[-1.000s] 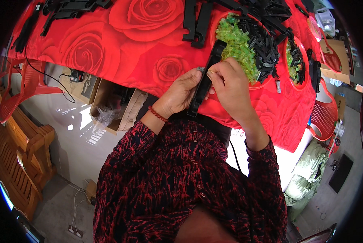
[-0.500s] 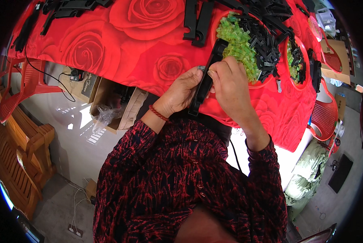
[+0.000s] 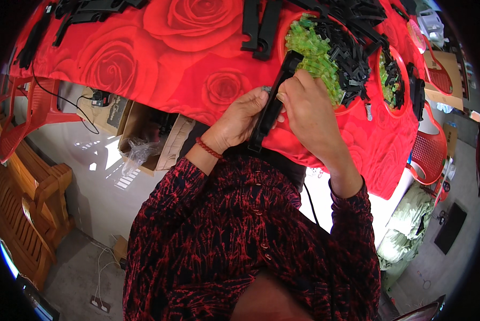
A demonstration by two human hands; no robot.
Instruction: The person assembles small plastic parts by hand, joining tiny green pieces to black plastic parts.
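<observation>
At the table's near edge (image 3: 165,92), your left hand (image 3: 241,119) grips the black strip (image 3: 267,120), apparently bracing; your right hand (image 3: 310,109), contents indeterminable, likely needs steadiness next.

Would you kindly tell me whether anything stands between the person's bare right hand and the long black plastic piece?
Nothing visible does: the bare right hand is already at the long black plastic piece, which the bare left hand holds from its other side. Whether the right hand pinches something small is hidden.

black strip (image 3: 268,114), red rose-patterned tablecloth (image 3: 181,75), green pieces (image 3: 314,49)
</observation>
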